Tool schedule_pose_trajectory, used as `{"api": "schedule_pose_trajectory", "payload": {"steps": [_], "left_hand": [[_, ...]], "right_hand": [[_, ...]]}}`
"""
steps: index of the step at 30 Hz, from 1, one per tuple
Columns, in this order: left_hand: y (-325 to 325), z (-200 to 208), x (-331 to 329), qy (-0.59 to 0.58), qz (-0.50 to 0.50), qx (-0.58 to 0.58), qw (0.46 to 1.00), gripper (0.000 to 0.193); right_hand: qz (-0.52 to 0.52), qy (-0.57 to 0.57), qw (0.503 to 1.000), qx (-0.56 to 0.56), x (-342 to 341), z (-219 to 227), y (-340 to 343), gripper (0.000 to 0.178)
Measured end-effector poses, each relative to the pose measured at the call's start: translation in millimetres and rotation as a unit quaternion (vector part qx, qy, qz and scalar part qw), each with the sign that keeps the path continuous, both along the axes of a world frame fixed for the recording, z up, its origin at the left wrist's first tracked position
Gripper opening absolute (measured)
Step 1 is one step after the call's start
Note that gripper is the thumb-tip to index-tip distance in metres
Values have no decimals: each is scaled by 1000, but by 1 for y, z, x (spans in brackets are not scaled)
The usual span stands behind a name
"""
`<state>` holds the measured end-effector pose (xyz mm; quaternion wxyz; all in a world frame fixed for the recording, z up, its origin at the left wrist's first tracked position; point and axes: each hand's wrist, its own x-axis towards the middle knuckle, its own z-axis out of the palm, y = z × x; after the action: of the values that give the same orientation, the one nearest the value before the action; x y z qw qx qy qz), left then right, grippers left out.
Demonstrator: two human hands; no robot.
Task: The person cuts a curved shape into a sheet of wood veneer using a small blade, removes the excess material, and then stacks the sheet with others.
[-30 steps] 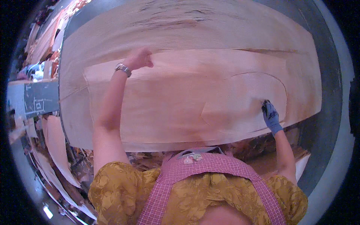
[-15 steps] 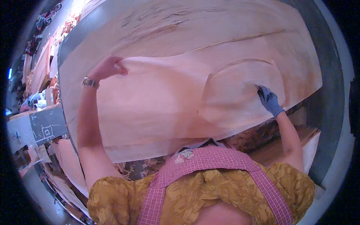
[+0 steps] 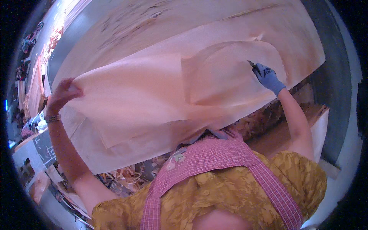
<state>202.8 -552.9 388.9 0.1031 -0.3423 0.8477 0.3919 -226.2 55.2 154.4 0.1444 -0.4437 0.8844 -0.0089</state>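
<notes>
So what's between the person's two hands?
Head view: a thin pale sheet, its edge in the left hand, then a smaller round-ended piece on it, by the right hand.

A thin, pale tan sheet [image 3: 130, 84] slants across a wider, darkly streaked sheet [image 3: 165, 23], its left end raised and bowed; a smaller, round-ended piece [image 3: 218, 73] overlies the pale one's right part.

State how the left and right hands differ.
The left hand is bare; the right hand wears a blue glove with dark patches. A wristband sits at the left hand's wrist; none shows at the right hand's. The left hand grips the pale sheet by its left end; the right hand is over the rounded piece. Both reach forward, spread wide.
</notes>
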Motion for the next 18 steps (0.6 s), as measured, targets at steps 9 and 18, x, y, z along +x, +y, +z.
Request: {"api": "schedule_pose_trajectory", "payload": {"steps": [9, 18], "left_hand": [[-62, 29, -15, 56, -25, -36, 997, 18], [-102, 59, -81, 76, -109, -159, 978, 11]], "right_hand": [[-39, -122, 989, 68, -21, 3, -32, 38], [-71, -195, 977, 52, -33, -6, -29, 31]]}}
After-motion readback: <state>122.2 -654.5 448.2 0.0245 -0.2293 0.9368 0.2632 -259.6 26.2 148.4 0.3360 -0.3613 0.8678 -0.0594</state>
